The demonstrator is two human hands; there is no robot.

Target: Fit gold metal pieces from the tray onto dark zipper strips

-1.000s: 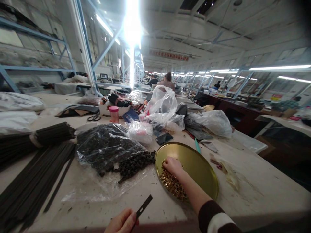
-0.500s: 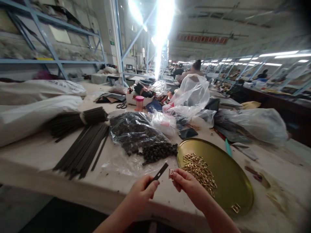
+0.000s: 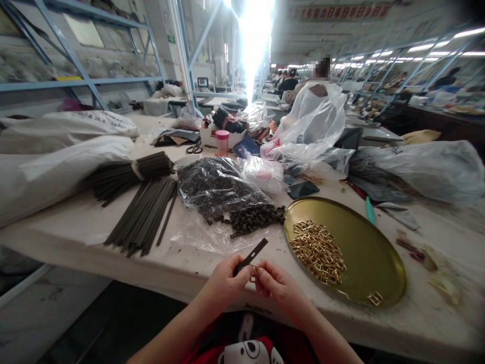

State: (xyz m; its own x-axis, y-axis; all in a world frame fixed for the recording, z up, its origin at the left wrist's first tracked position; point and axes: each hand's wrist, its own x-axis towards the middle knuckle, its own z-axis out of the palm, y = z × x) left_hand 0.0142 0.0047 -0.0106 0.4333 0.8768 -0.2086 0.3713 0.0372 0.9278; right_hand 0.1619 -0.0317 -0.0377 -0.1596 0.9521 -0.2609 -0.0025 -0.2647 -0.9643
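Note:
My left hand (image 3: 226, 279) pinches a short dark strip (image 3: 253, 254) that points up and to the right. My right hand (image 3: 278, 285) is closed on a small gold metal buckle (image 3: 253, 274), held against the lower end of the strip. Both hands meet just in front of the table's near edge. To the right lies a round gold tray (image 3: 379, 253) holding a heap of gold buckles (image 3: 317, 251), with one loose buckle (image 3: 375, 299) near its front rim.
Long dark strips (image 3: 142, 215) lie loose and bundled at the left. A clear bag of small dark pieces (image 3: 222, 194) spills beside the tray. Plastic bags (image 3: 314, 124), scissors (image 3: 194, 149), a pink cup (image 3: 222, 141) and a phone (image 3: 303, 189) crowd the back. A person sits far behind.
My right hand left the tray with a buckle and came to the strip in my left hand. Both hands now meet, closer to me. The camera tilted downward.

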